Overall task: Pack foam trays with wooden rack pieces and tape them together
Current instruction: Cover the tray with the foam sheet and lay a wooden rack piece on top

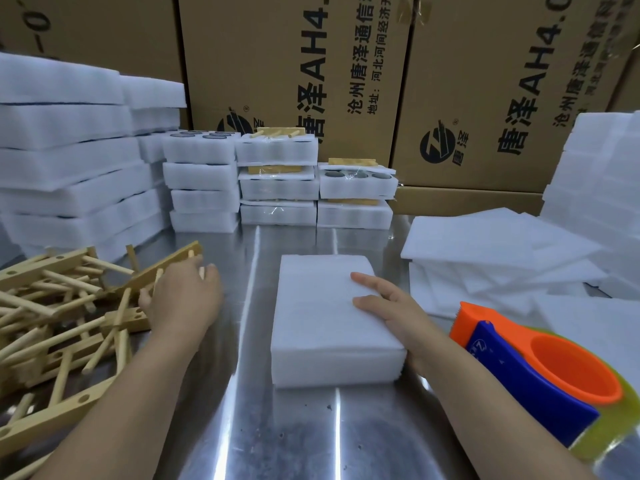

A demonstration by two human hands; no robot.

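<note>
White foam, a thick rectangular block [318, 327], lies mid-way on the shiny steel table [242, 427]. The person's right hand [391, 306] rests on the block's right side, fingers straight, grip apart. The left hand [183, 292] is in the heap of pale wooden rack pieces [52, 299] at the left, its grip curled round one pegged wooden bar [173, 259]. An orange and blue tape dispenser [540, 368] sits just beside the right forearm. Stacked white packed foam trays [277, 181] stand at the back.

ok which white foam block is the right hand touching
The lone white foam block lying flat on the metal table, under the right hand; the other foam blocks sit stacked at the back and left.
</note>
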